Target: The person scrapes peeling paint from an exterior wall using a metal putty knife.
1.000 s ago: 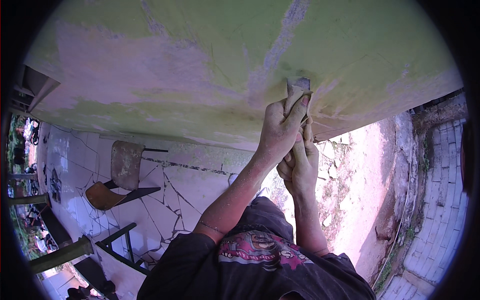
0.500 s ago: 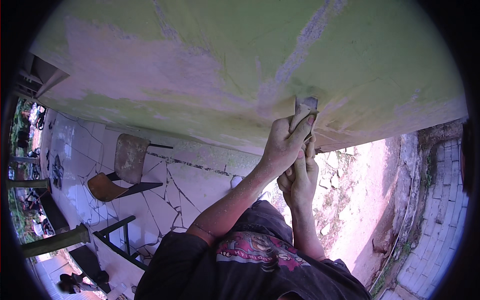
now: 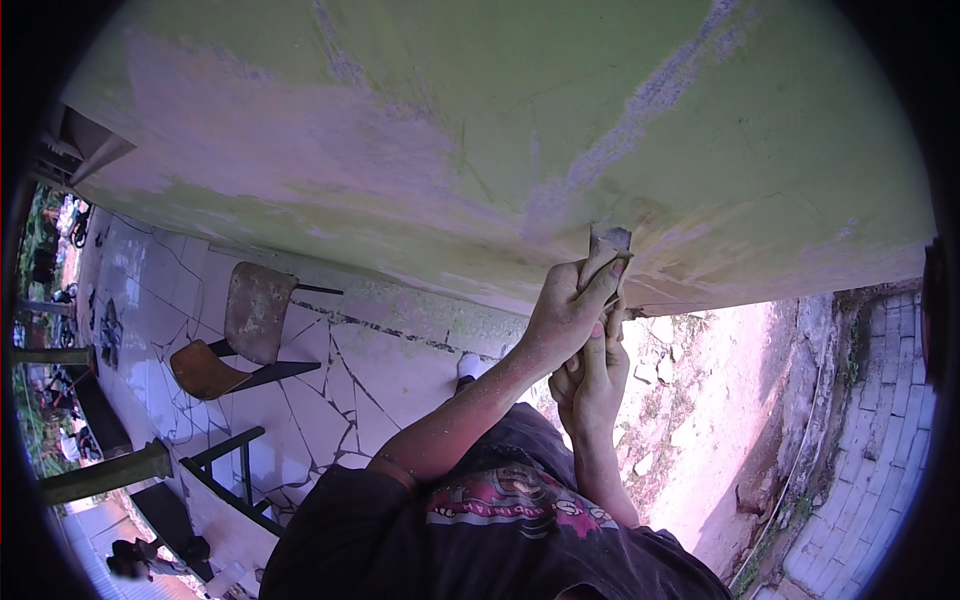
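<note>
Both my hands grip a flat scraper [image 3: 609, 238] whose grey metal blade points away from me, against the green wall [image 3: 800, 180]. Tan cloth or paper [image 3: 600, 266] wraps its lower part. My left hand [image 3: 566, 318] is closed round the wrapped part just below the blade, thumb lying along it. Directly beneath, my right hand [image 3: 597, 385] is closed at the lower end; the handle itself is hidden by fingers. Around the blade the paint is scuffed, and a pale scraped streak [image 3: 625, 125] runs upward from there.
A worn chair [image 3: 255, 315] stands on the cracked-tile floor [image 3: 375, 385] at left, with a dark green metal frame [image 3: 240, 480] nearer me. To the right lie rubble-strewn ground [image 3: 690, 420] and a strip of paving [image 3: 865, 440]. A large bare patch [image 3: 270, 120] marks the wall.
The blade and both hands have moved down the wall, toward me. My grip looks the same. A foot now shows more plainly beside my left forearm.
</note>
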The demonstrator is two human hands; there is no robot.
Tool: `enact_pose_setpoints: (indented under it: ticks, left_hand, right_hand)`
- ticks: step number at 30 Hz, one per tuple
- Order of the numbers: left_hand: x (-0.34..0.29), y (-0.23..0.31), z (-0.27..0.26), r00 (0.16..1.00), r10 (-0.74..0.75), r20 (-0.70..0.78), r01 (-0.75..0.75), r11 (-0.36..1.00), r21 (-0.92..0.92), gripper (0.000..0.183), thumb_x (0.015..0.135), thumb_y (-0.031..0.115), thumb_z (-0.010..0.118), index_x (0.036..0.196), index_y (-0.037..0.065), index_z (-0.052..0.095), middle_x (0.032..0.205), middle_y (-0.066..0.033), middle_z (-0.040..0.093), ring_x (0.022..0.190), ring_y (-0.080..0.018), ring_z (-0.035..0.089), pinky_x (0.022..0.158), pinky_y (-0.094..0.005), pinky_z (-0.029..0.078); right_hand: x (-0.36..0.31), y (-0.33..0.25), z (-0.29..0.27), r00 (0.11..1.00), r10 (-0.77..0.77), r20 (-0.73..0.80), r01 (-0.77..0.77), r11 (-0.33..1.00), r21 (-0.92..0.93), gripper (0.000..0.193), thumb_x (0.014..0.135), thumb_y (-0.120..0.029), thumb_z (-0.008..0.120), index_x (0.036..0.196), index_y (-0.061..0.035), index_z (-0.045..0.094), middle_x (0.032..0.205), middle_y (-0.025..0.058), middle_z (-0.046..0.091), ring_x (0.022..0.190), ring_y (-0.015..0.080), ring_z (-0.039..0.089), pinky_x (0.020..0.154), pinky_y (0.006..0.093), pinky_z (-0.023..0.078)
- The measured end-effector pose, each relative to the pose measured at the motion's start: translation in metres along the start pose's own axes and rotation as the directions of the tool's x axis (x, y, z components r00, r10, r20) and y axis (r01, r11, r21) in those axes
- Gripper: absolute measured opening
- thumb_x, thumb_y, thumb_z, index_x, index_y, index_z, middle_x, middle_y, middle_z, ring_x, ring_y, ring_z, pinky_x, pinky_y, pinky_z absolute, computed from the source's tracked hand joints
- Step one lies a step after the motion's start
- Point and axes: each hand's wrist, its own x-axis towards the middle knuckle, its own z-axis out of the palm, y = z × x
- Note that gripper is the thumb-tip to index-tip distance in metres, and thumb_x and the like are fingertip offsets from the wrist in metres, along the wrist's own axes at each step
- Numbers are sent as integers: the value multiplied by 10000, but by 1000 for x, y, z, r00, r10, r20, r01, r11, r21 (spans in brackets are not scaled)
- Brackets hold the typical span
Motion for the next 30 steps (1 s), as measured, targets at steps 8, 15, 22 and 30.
enact_pose_setpoints:
  ticks: [8,15,22,30]
  left_hand:
    - [8,43,16,982,161,103,-168,984,61,344,1032,304,477,864,18,568,614,-19,541,532,-75,538,535,-232,442]
    - [-18,-13,-12,987,-163,8,163,986,-40,359,1048,318,433,924,19,586,746,-41,613,716,-89,599,642,-217,473]
    - [-16,3,-15,977,-204,68,203,979,31,407,1057,330,399,903,9,596,784,-79,654,696,-106,618,676,-270,514]
    - [-13,-4,-20,953,-294,79,293,956,17,433,1062,335,368,873,7,579,783,-95,666,714,-124,630,660,-279,512]
  right_hand:
    - [4,-38,10,981,-112,158,108,994,33,310,1050,-331,402,1115,-42,491,604,-18,402,363,38,260,333,205,198]
    - [-15,-9,-25,943,292,161,-320,929,187,437,1041,-482,306,1103,-88,486,607,50,476,366,78,297,323,204,223]
    - [-3,-6,-42,899,337,281,-408,877,255,471,1039,-484,306,1033,-61,513,596,55,479,384,86,320,340,211,244]
    - [3,-14,-32,902,344,261,-381,918,110,563,1010,-570,291,951,-47,492,573,6,380,387,78,299,332,217,208]
